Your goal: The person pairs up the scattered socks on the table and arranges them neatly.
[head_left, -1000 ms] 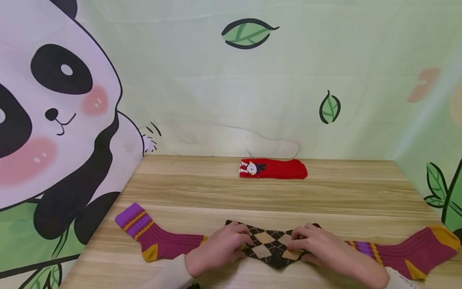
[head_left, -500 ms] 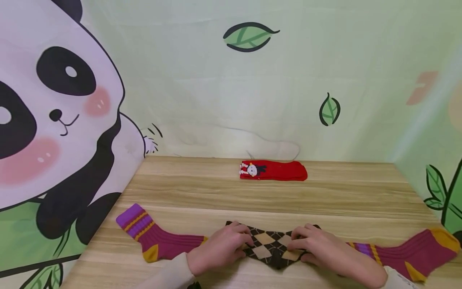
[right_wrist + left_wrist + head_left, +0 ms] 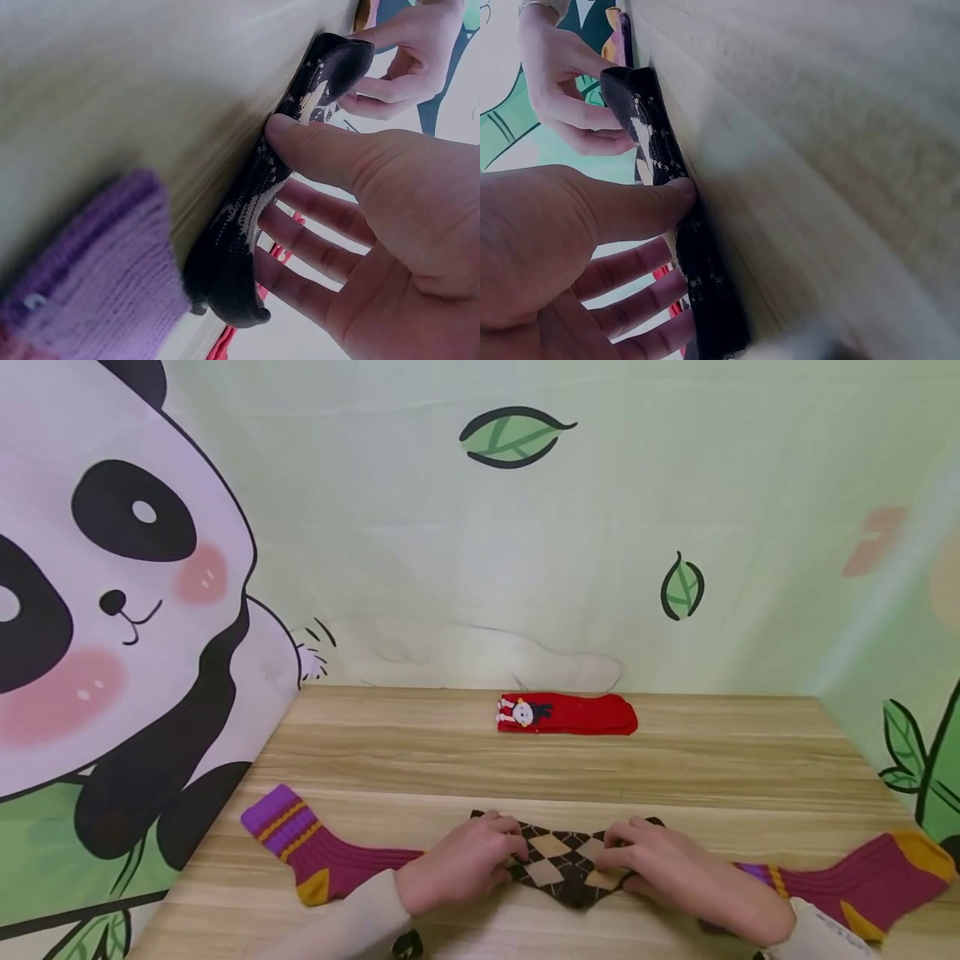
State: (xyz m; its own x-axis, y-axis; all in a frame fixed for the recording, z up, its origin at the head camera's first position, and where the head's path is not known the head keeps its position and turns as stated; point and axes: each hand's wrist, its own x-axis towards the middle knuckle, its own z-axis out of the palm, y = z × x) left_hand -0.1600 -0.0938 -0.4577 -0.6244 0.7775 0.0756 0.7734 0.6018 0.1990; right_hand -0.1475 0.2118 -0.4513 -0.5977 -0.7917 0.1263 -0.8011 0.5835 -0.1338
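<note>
A dark brown and tan argyle sock (image 3: pixel 558 860) lies crosswise at the front of the table, its middle sagging toward the person. My left hand (image 3: pixel 465 864) pinches its left part, thumb on the near edge and fingers on the far side, as the left wrist view shows. On the right part, my right hand (image 3: pixel 675 872) holds it the same way, with the thumb (image 3: pixel 315 146) pressed to the near edge. Both hands cover the sock's ends in part. Whether the sock touches the table all along cannot be made out.
A maroon and purple sock (image 3: pixel 352 867) lies to the left, partly behind the left hand. A similar sock (image 3: pixel 847 885) lies at the right, partly behind the right forearm. A folded red sock (image 3: pixel 585 714) rests by the back wall.
Both hands and the argyle sock have shifted slightly away from the person. The left hand has also moved a little right. The other socks stay in place.
</note>
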